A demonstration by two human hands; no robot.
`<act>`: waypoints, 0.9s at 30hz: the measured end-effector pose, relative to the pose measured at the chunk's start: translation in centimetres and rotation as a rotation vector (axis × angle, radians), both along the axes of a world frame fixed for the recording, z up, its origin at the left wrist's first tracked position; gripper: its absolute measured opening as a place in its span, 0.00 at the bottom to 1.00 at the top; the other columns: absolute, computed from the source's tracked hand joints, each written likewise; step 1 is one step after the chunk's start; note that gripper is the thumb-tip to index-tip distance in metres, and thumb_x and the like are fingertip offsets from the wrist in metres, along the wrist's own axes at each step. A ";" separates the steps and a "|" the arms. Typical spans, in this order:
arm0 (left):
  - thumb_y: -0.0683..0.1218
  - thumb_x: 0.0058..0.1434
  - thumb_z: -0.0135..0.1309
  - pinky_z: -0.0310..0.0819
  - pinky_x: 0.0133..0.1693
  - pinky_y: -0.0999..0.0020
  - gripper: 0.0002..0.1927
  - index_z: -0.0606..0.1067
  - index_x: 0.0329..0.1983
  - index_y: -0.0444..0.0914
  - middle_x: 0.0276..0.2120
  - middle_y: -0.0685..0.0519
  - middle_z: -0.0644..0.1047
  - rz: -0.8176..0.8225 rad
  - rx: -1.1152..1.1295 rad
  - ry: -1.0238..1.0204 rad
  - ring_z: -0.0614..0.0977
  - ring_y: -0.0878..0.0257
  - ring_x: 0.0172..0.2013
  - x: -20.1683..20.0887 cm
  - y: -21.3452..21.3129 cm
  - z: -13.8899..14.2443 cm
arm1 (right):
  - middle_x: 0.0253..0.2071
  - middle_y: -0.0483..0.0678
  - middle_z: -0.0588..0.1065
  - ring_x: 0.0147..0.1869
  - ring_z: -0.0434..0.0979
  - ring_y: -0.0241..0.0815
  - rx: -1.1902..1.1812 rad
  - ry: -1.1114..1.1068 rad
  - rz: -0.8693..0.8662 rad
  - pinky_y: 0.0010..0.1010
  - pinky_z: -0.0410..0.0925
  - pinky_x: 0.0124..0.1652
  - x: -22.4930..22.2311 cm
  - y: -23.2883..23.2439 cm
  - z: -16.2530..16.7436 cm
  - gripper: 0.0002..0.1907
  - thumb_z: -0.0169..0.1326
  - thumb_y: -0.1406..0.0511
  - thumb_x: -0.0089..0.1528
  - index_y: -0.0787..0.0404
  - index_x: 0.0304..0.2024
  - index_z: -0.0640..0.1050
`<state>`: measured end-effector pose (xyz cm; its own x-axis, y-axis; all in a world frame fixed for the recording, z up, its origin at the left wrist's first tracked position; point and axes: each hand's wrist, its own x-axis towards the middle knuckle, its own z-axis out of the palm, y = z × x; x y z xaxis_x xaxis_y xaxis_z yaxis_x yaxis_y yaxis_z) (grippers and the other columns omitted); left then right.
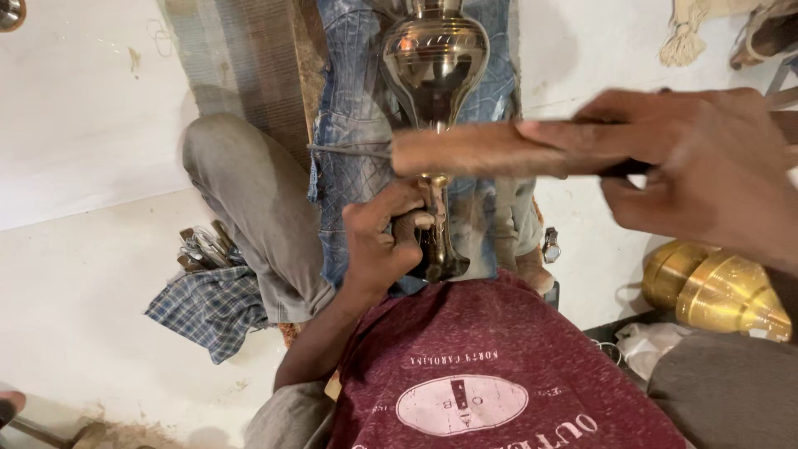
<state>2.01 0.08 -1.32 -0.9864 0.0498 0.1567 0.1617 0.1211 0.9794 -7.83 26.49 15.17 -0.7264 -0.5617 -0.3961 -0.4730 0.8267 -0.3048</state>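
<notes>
Item: brass vase (pixel 435 62), polished, bulbous body tapering to a slim stem and flared foot, lying lengthwise over a blue quilted denim cloth (pixel 349 158) spread along the person's lap; body toward the far edge of the cloth, foot toward the near edge, against the maroon shirt (pixel 490 357). Left hand (pixel 378 241): fingers curled tight round the stem just above the foot, so the body extends well beyond the grasp. Right hand (pixel 698 166): closed round one end of a wooden tool (pixel 474 150), blurred, held crosswise over the stem between body and left hand; whether it touches the metal cannot be told. Adjacent, on the white floor (pixel 83 274): checked cloth (pixel 212 308) with small metal tools (pixel 204 248) left of the knee; wristwatch (pixel 550 245) right of the cloth; gold-coloured brass pieces (pixel 719 291) at the right edge.
</notes>
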 end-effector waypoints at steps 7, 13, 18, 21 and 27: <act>0.29 0.56 0.55 0.79 0.31 0.71 0.12 0.78 0.42 0.33 0.41 0.46 0.85 0.007 -0.096 0.029 0.88 0.61 0.31 -0.4 -0.1 1.7 | 0.42 0.43 0.79 0.31 0.79 0.26 -0.700 -0.185 -0.098 0.17 0.71 0.25 -0.1 0.6 -2.8 0.41 0.55 0.75 0.57 0.40 0.71 0.65; 0.30 0.56 0.51 0.85 0.34 0.70 0.22 0.77 0.54 0.36 0.39 0.48 0.84 -0.249 -0.126 0.093 0.89 0.58 0.38 -1.7 -0.8 1.4 | 0.42 0.44 0.82 0.26 0.73 0.22 -0.861 -0.113 -0.371 0.16 0.69 0.24 3.3 4.0 -5.9 0.41 0.59 0.75 0.56 0.43 0.70 0.68; 0.33 0.42 0.54 0.79 0.27 0.65 0.30 0.78 0.52 0.36 0.31 0.48 0.84 -0.390 -0.245 0.136 0.85 0.59 0.25 -2.8 -1.5 0.6 | 0.50 0.50 0.79 0.38 0.83 0.32 -0.691 -0.076 -0.238 0.19 0.76 0.29 6.4 5.1 -6.0 0.39 0.57 0.76 0.55 0.45 0.68 0.70; 0.33 0.44 0.54 0.77 0.27 0.65 0.25 0.78 0.49 0.38 0.30 0.50 0.84 -0.443 -0.253 0.113 0.83 0.61 0.23 -2.8 -1.7 -0.1 | 0.51 0.51 0.79 0.37 0.84 0.33 -0.711 -0.076 -0.321 0.18 0.75 0.27 7.5 4.4 -5.2 0.38 0.57 0.75 0.54 0.45 0.66 0.71; 0.34 0.53 0.57 0.79 0.25 0.67 0.18 0.80 0.48 0.37 0.29 0.51 0.83 -0.517 -0.168 0.261 0.84 0.63 0.25 -3.2 -1.7 -1.9 | 0.50 0.55 0.79 0.37 0.82 0.39 -0.571 0.171 -0.298 0.26 0.75 0.30 10.4 4.4 -5.1 0.40 0.61 0.74 0.52 0.44 0.66 0.71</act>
